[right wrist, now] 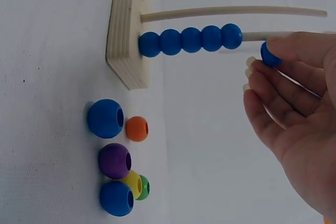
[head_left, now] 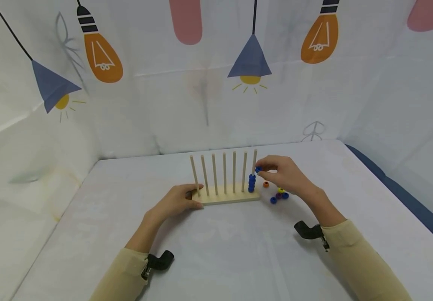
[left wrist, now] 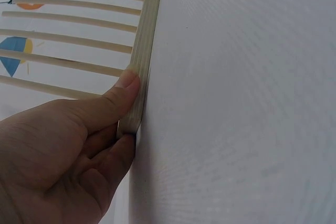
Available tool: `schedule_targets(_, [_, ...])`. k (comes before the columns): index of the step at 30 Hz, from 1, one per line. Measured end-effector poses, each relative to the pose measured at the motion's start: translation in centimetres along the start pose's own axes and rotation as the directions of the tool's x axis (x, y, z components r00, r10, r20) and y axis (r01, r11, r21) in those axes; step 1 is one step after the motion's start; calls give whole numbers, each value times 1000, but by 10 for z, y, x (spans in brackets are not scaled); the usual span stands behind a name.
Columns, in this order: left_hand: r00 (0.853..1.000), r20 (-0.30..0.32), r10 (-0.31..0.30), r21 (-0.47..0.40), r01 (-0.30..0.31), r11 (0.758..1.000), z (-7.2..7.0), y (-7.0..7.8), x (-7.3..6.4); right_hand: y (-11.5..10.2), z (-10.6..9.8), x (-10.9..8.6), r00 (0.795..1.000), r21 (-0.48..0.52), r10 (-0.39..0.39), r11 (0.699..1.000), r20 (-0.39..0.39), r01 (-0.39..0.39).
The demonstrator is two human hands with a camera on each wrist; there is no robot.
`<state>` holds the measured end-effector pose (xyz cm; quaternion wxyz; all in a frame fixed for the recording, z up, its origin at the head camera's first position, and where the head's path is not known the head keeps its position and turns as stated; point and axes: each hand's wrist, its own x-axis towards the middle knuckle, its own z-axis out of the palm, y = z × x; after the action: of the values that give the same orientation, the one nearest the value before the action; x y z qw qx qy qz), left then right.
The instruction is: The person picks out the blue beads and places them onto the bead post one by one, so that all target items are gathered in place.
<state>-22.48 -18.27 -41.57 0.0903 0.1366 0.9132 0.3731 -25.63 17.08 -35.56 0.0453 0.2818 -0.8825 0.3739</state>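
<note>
A pale wooden peg stand (head_left: 225,197) with a row of upright pegs stands on the table. My left hand (head_left: 179,199) grips the left end of its base, thumb on the near side, as the left wrist view shows. Several blue beads (right wrist: 191,40) are stacked on the rightmost peg. My right hand (head_left: 286,173) pinches another blue bead (right wrist: 270,55) between thumb and fingers. That bead is beside the same peg, above the stack and off the peg.
Loose beads lie right of the stand: an orange bead (right wrist: 137,128), a purple bead (right wrist: 115,160), a yellow bead (right wrist: 133,183), a green bead (right wrist: 143,188) and two blue ones. A printed white cloth (head_left: 171,108) hangs behind the white table (head_left: 231,251).
</note>
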Motion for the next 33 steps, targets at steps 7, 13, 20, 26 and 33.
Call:
schedule_targets(7, [1000,-2,2,6,-2,1000,1,-1,0,-3,0,0,997,32,-39,999,-61,42])
schedule_targets(13, [1000,3,6,-5,-6,1000,1,0,-1,-1,0,0,994,58,-58,996,-94,63])
schedule_targets(20, [1000,10,14,-16,-14,1000,0,0,-1,-4,-2,0,985,82,-77,992,-155,91])
schedule_targets(26, [1000,1,19,-1,-19,1000,-1,-2,-1,-11,-5,1,978,80,-75,993,-197,92])
schedule_targets(33, [999,0,33,25,-33,999,-2,-2,0,-15,-7,2,972,89,-52,993,-228,74])
